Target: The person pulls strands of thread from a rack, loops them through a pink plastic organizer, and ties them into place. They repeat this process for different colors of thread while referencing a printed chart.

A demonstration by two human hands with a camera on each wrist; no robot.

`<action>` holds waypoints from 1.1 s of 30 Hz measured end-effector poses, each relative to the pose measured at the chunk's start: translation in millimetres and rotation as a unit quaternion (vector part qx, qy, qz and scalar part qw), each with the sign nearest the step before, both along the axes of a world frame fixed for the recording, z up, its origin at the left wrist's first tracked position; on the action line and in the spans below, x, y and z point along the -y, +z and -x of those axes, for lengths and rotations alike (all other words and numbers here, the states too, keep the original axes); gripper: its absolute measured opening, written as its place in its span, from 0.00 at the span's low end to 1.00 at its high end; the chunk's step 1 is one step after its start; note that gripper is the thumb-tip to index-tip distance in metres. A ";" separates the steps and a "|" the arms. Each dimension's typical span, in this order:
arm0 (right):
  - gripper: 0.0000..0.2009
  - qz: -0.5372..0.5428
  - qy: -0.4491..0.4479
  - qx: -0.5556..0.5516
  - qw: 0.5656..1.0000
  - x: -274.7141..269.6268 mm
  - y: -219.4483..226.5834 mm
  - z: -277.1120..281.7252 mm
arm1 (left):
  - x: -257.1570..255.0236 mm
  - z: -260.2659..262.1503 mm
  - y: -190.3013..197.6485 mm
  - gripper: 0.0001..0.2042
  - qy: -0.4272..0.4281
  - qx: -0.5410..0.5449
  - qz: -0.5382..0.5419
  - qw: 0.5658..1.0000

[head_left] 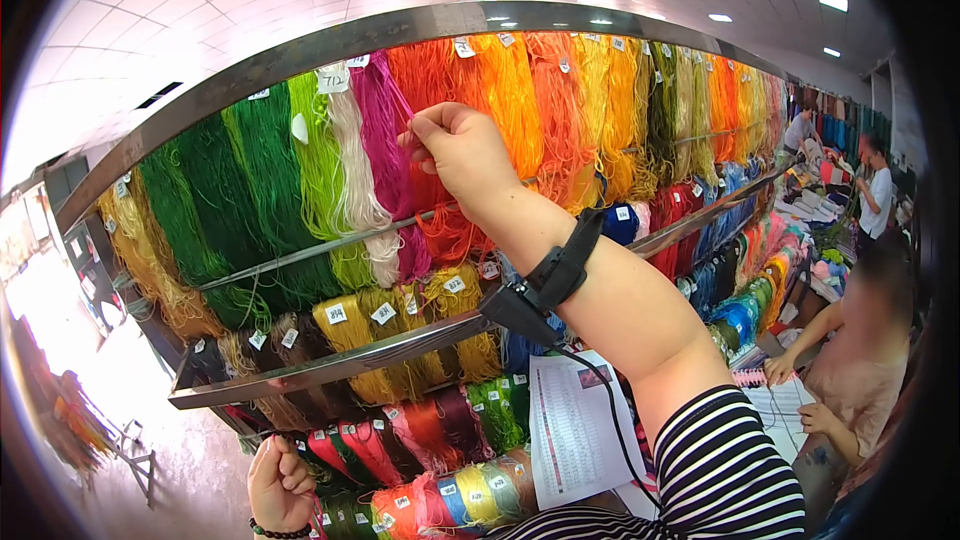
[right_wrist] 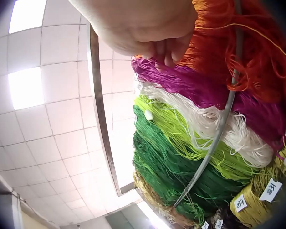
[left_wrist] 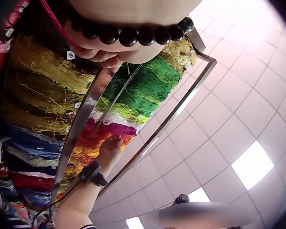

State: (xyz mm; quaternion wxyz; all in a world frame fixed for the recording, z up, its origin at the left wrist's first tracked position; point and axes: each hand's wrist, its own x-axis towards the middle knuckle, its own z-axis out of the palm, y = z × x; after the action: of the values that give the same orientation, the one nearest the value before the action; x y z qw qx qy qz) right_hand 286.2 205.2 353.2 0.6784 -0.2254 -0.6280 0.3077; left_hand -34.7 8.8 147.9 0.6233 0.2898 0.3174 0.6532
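Observation:
The right hand [head_left: 462, 155] is raised in front of the upper rack, thumb and fingertips pinching a magenta strand beside the hanging magenta skein [head_left: 377, 130]. In the right wrist view, that hand [right_wrist: 148, 28] is bent over the top of the magenta skein [right_wrist: 181, 81], its fingertips partly hidden. Low at the left of the head view is the left hand [head_left: 280, 485], fingers curled and a dark bead bracelet on its wrist. A pink strand [left_wrist: 55, 21] runs into the left hand [left_wrist: 105, 52] in the left wrist view.
Metal rails [head_left: 330, 380] cross the rack in front of skeins with numbered tags. White and lime skeins [head_left: 318, 160] hang left of the magenta one. Printed sheets [head_left: 575, 430] lie below the right arm. A seated person [head_left: 860, 370] is at the right, with others behind.

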 end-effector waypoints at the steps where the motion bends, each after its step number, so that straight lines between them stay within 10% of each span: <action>1: 0.06 0.001 -0.006 0.003 1.000 0.1 0.1 0.9 | -0.9 -1.4 0.1 0.07 -0.009 -0.006 -0.006 1.000; 19: 0.09 0.022 0.044 -0.007 0.999 -0.4 -1.1 -0.7 | -11.1 -11.7 -0.9 0.07 -0.041 0.007 -0.003 0.999; 33: 0.07 -0.016 0.024 0.104 0.994 77.4 -57.6 27.8 | -70.3 -97.4 134.9 0.10 -0.032 -0.157 -0.241 0.957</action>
State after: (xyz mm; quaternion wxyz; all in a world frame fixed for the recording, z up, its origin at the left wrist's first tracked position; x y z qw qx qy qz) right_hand 258.4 127.8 295.6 0.6053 -0.2307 -0.7051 0.2886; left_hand 62.7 79.2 282.8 0.4978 0.5402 0.2346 0.6367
